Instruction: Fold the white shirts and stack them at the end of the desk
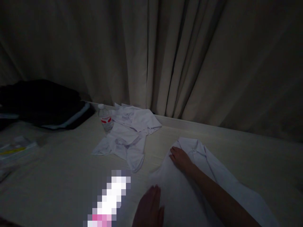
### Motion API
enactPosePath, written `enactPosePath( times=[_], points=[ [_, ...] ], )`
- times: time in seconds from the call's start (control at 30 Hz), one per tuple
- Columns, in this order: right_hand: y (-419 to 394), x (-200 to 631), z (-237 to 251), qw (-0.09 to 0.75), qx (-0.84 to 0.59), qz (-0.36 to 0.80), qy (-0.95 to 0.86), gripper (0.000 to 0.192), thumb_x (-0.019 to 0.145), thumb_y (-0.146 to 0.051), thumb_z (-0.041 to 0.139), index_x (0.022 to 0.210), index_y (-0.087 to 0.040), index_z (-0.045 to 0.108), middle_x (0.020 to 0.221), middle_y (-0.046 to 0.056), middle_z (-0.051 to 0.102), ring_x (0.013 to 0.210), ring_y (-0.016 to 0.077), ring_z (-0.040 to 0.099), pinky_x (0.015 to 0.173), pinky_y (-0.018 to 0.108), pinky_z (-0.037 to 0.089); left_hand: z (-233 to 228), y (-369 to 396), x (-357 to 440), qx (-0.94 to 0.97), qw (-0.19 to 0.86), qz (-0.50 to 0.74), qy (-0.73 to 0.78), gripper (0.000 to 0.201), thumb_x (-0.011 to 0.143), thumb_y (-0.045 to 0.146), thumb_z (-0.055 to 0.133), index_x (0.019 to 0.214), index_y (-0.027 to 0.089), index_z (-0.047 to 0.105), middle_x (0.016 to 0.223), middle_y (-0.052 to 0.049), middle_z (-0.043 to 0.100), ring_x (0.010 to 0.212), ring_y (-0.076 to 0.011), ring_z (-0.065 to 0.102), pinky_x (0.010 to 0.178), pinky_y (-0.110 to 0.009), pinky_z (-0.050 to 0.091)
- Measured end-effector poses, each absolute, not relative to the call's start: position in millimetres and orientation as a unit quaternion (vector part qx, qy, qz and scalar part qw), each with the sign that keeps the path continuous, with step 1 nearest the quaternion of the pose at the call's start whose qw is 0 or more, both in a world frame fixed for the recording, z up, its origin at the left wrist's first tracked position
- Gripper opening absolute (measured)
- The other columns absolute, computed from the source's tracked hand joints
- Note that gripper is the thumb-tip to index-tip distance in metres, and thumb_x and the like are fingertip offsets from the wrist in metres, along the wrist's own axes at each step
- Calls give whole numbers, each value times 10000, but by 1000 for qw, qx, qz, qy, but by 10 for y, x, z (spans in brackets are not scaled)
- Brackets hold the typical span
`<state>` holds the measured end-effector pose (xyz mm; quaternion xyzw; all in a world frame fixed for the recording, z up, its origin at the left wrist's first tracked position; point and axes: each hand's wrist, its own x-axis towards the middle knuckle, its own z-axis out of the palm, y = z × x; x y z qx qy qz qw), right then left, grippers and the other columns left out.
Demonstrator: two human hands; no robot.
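A white collared shirt [180, 189] lies spread on the pale surface in front of me, its collar at the far end. My right hand [181, 160] rests on it beside the collar, near the shoulder edge. The fingers of that hand lie on the cloth, slightly bent and a little apart. Close to the bottom of the view, my left hand [149, 206] is at the shirt's left side, fingers stretched out and thumb apart. Whether its palm touches the cloth I cannot tell. The shirt's lower end runs out of view.
Crumpled white garments [127, 129] lie further back, beside a water bottle [106, 121] with a red label. A pile of dark clothes [42, 101] sits at the far left, with a clear plastic packet [19, 148] nearer. A bright pixelated patch covers the lower middle. Curtains [137, 56] hang behind.
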<state>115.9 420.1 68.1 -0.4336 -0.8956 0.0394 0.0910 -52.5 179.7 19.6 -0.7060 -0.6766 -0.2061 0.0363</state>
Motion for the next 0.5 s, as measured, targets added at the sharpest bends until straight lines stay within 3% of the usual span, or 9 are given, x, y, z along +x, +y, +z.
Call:
enactPosePath(
  times=[0.13, 0.3, 0.5],
  points=[
    [4166, 1162, 561, 87, -446, 40, -890, 544, 923, -445, 350, 1349, -118, 435, 1406, 152, 431, 1300, 251, 370, 1100, 376, 226, 277, 2383, -344, -756, 119, -164, -622, 623, 879, 469, 370, 1408, 150, 288, 1407, -115, 471, 1302, -263, 419, 1037, -435, 390],
    [4146, 1218, 515, 77, -454, 69, -885, 689, 901, -600, 250, 1434, -165, 293, 1508, 131, 255, 1392, 264, 193, 1131, 457, 95, 296, 2400, -434, -771, 148, -119, -607, 751, 820, 621, 363, 1436, 217, 218, 1476, -115, 357, 1340, -319, 352, 1062, -472, 313],
    [4170, 1200, 570, 65, -459, 72, -883, 750, 881, -635, 259, 1447, -143, 256, 1510, 151, 232, 1397, 278, 173, 1133, 466, 80, 356, 2263, -419, -767, 189, -126, -600, 844, 780, 679, 364, 1436, 168, 222, 1439, -143, 413, 1327, -330, 367, 1084, -447, 218]
  ],
)
